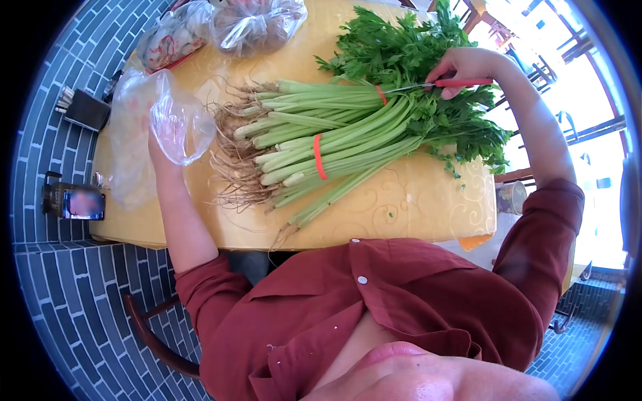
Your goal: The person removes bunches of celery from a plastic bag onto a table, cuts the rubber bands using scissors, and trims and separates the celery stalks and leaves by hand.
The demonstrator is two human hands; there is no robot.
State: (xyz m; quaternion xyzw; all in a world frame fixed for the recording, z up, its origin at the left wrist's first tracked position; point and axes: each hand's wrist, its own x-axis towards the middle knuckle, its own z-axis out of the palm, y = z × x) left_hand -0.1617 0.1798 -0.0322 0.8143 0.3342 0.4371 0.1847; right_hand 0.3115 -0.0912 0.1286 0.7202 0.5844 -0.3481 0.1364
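Note:
A large heap of celery (334, 127) lies across the table, roots to the left and leaves to the right. Orange bands (318, 157) circle its stalks in two places. My right hand (465, 70) is over the leaves, closed on a red-handled knife (461, 83). The thin blade points left, close to the upper band. At the left, my left hand (160, 137) is among the folds of a clear plastic bag (130, 160) and grips it. The plastic and its glare partly hide those fingers.
Filled plastic bags (257, 27) sit at the table's far left. A dark holder (87, 110) with sticks and a phone (83, 204) stand along the left side by the brick wall (53, 281). A chair (157, 341) is at lower left. The yellow table (428, 220) ends near my body.

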